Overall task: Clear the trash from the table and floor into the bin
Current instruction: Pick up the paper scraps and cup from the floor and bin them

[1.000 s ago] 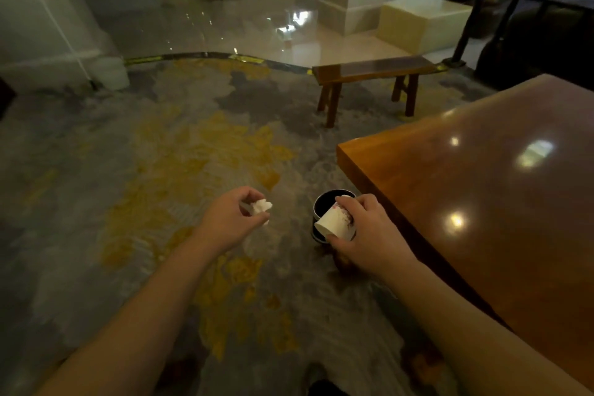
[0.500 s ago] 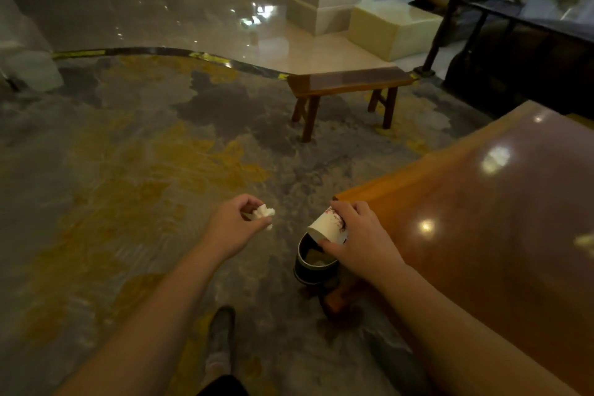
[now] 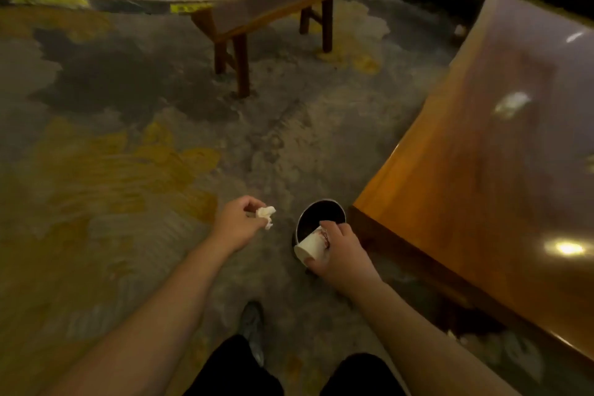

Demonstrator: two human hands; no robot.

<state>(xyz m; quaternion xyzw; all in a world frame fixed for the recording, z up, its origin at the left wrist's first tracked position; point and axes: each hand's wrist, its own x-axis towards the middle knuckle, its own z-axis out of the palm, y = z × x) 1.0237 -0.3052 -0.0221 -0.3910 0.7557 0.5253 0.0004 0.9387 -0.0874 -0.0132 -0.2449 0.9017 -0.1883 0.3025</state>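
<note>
A small dark round bin [image 3: 321, 214] stands on the carpet beside the near corner of the wooden table [image 3: 482, 170]. My right hand [image 3: 342, 251] grips a white paper cup [image 3: 310, 246], tipped on its side right over the bin's near rim. My left hand [image 3: 236, 223] pinches a crumpled white tissue [image 3: 266, 215], held above the carpet a little to the left of the bin. The inside of the bin is dark and its contents are hard to make out.
A wooden bench [image 3: 266, 10] stands on the grey and yellow carpet [image 3: 112, 170] further ahead. My shoe [image 3: 252, 328] and dark trouser legs show at the bottom. Small white scraps [image 3: 459, 336] lie on the floor under the table edge.
I have stepped closer and looked down, so the bin sits nearer beneath my hands. The cup has dropped lower, tipped over the bin's rim. The tissue stays pinched in my left hand.
</note>
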